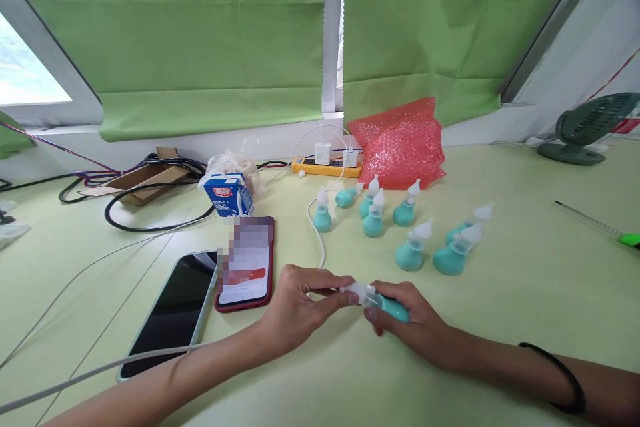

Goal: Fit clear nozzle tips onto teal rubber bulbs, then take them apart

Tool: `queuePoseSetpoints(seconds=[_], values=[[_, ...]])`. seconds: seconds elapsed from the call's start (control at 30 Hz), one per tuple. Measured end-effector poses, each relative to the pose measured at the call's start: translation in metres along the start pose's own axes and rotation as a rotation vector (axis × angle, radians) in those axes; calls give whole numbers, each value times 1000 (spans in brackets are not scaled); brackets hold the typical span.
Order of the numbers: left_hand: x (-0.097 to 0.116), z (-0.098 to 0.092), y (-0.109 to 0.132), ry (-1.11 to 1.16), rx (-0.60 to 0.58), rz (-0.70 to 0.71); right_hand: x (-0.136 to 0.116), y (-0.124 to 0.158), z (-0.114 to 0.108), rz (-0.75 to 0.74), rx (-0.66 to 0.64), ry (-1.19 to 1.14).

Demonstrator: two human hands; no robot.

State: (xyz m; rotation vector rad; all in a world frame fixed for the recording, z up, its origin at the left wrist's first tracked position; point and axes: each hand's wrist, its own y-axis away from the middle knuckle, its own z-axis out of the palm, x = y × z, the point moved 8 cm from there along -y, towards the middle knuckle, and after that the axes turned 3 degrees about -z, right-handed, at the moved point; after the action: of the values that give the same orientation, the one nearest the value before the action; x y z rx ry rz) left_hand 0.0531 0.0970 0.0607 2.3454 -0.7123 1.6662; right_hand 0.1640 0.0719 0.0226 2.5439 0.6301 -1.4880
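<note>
A teal bulb nasal aspirator [393,307] with a clear neck and a whitish tip lies sideways between my two hands, above the near part of the table. My left hand [310,303] is closed, pinching the soft tip between thumb and fingers. Around the teal bulb, my right hand [415,323] is wrapped, its thumb near the clear neck. Several more such aspirators stand beyond my hands, among them one upright [323,212] at the left and one tilted [453,255] at the right. Another bulb [345,197] lies on its side farther back.
Two phones lie left of my hands, a dark-screened one [173,310] and a lit one [249,267]. Behind them are a blue milk carton [230,197], a cardboard box [150,180] with cables, a yellow power strip [325,167] and red bubble wrap [400,147]. A screwdriver [595,220] lies at right, near a fan [585,127].
</note>
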Motion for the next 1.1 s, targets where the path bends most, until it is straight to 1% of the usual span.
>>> queuePoseSetpoints(seconds=[0.07, 0.1, 0.17, 0.23, 0.27, 0.3, 0.33, 0.4, 0.43, 0.5, 0.57, 0.6, 0.67, 0.73, 0.77, 0.83, 0.9, 0.93, 1.0, 1.1], values=[[1, -4, 0, -68, 68, 85, 6, -1, 1, 65, 26, -98], [4, -7, 0, -100, 114, 154, 8, -1, 2, 91, 43, -146], [16, -12, 5, -156, 206, 374, 14, -1, 1, 144, 81, -231], [28, -13, 15, -215, 266, 636, 22, 0, 1, 212, 114, -296], [31, -13, 19, -256, 285, 743, 27, 1, -1, 242, 136, -321], [32, -12, 21, -307, 294, 813, 31, 2, -2, 262, 162, -336], [30, -10, 22, -371, 294, 847, 35, 2, -5, 265, 186, -343], [23, -2, 18, -548, 241, 828, 35, 3, -9, 193, 216, -344], [17, 5, 15, -664, 181, 794, 31, 2, -11, 128, 218, -337], [2, 19, 10, -913, 38, 710, 22, 2, -12, 0, 178, -283], [-9, 27, 9, -1071, -59, 650, 11, 2, -11, -90, 117, -134], [-11, 29, 10, -1097, -76, 631, 6, 1, -10, -135, 99, -23], [-8, 27, 10, -1077, -62, 599, -7, 2, -9, -274, 99, 199], [-3, 22, 9, -1040, -25, 556, -18, 3, -10, -425, 146, 346], [1, 19, 8, -1024, 2, 536, -20, 4, -11, -468, 172, 382], [10, 11, 9, -970, 63, 526, -18, 2, -13, -468, 202, 393], [20, 7, 11, -893, 89, 562, -11, -2, -13, -404, 198, 361], [24, 6, 11, -859, 77, 578, -8, -4, -13, -371, 188, 337], [25, 9, 11, -833, 7, 565, -4, -6, -11, -320, 176, 291], [17, 17, 8, -868, -112, 516, -2, -7, -7, -291, 168, 269]])
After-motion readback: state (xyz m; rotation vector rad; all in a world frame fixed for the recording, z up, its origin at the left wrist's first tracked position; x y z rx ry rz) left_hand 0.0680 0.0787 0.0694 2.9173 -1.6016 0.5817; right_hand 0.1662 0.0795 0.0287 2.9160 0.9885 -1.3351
